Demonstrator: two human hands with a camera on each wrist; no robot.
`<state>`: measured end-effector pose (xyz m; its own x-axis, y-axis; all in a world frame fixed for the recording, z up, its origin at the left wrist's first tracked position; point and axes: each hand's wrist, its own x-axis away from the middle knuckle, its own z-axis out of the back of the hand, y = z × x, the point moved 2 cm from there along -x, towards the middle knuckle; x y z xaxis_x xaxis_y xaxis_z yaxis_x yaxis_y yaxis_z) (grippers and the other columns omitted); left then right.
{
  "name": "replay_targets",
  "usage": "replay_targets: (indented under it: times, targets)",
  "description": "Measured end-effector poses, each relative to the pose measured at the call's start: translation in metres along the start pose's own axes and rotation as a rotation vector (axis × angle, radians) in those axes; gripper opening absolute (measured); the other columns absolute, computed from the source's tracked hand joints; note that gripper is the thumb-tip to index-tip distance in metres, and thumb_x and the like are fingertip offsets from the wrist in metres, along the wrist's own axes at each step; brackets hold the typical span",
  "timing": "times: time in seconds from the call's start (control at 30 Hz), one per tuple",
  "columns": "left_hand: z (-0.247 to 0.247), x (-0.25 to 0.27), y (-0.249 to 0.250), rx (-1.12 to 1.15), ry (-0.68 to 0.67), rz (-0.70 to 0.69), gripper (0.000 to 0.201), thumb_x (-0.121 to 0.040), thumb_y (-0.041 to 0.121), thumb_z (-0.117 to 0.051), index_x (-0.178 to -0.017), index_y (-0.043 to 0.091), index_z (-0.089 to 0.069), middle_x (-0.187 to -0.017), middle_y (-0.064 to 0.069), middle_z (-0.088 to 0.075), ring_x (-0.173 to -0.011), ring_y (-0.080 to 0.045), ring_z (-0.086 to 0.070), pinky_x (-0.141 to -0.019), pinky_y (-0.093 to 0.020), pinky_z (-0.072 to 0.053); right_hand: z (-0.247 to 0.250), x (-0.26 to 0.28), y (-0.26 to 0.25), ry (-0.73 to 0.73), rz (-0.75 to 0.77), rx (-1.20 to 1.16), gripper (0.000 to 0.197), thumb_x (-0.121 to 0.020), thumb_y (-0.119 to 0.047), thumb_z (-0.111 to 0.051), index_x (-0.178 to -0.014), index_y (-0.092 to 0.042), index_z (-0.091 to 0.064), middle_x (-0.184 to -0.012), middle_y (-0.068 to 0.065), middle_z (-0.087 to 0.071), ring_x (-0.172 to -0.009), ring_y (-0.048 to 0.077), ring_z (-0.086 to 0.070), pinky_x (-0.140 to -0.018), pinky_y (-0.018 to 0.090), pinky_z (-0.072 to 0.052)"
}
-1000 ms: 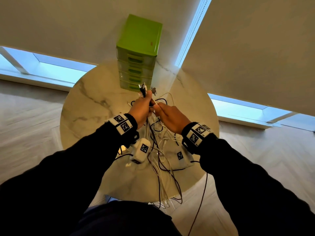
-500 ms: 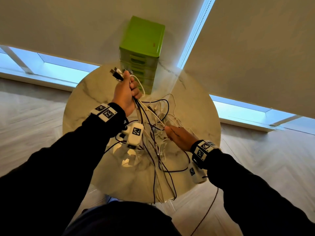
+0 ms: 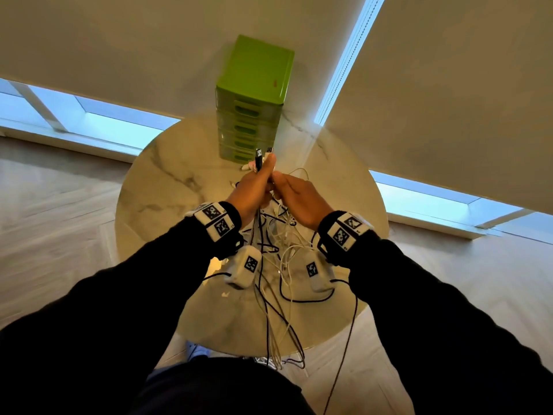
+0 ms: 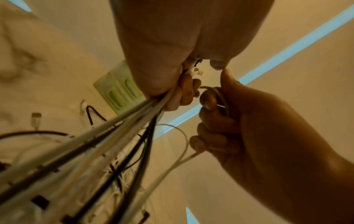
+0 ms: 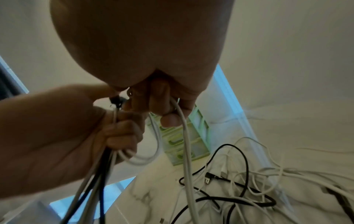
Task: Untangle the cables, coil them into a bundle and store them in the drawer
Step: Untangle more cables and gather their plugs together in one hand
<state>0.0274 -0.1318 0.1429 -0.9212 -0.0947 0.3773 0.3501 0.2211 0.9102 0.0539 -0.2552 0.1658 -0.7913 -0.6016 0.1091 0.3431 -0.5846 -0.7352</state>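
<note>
The round marble bench (image 3: 167, 187) carried a green drawer unit (image 3: 254, 94) at its far edge, straight ahead of both hands, its drawer fronts facing the person and all apparently closed. Between the unit and the person lay the cables (image 3: 281, 253), a loose tangle of white and black leads sprawled across the bench, with several strands trailing over the near edge towards the floor. Their long run lay roughly from the hands back towards the person, so any gathering would have to draw them up and away from the body.

The two hands met above the middle of the bench, just short of the drawer unit and about equally near it. The left hand (image 3: 254, 190) was closed in a fist round a sheaf of black and white cables, with USB plugs (image 3: 259, 157) standing up out of the top of the fist. The right hand (image 3: 299, 199), touching the left, had its fingers curled round a single white cable (image 5: 184, 136), which hung down from it into the tangle.
</note>
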Motion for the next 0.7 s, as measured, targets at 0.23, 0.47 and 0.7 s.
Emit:
replay_targets:
  times: [0.23,0.47,0.7]
  targets:
    - [0.014,-0.009,0.002,0.166,0.164,-0.028,0.024,-0.106,0.025,-0.043,-0.083,0.019,-0.049,-0.066,0.004,-0.056,-0.056,-0.011,-0.047,-0.047,-0.024,-0.032,-0.021,0.016,0.012,-0.140,-0.004,-0.107,0.046,-0.105,-0.053,-0.029,-0.079,-0.026,-0.056,-0.069,-0.012,-0.055,-0.059,0.003,-0.049,-0.068,0.027,-0.042]
    - [0.028,-0.006,0.015,0.301,0.130,-0.096,0.027,-0.107,0.023,-0.038,-0.080,0.020,-0.037,-0.057,0.007,-0.037,-0.050,-0.011,-0.037,-0.044,-0.022,-0.024,-0.029,0.031,0.061,-0.225,-0.054,-0.029,0.052,-0.103,-0.056,-0.029,-0.078,-0.018,-0.054,-0.068,-0.008,-0.055,-0.065,0.013,-0.054,-0.079,0.045,-0.051]
    - [0.043,0.000,0.040,0.270,0.129,-0.165,0.034,-0.106,0.022,-0.037,-0.072,0.024,-0.034,-0.056,0.008,-0.028,-0.047,-0.009,-0.024,-0.047,-0.025,-0.018,-0.004,0.036,0.086,-0.298,-0.158,0.343,0.043,-0.105,-0.053,-0.020,-0.076,-0.031,-0.044,-0.073,-0.009,-0.054,-0.077,0.020,-0.055,-0.088,0.041,-0.042]
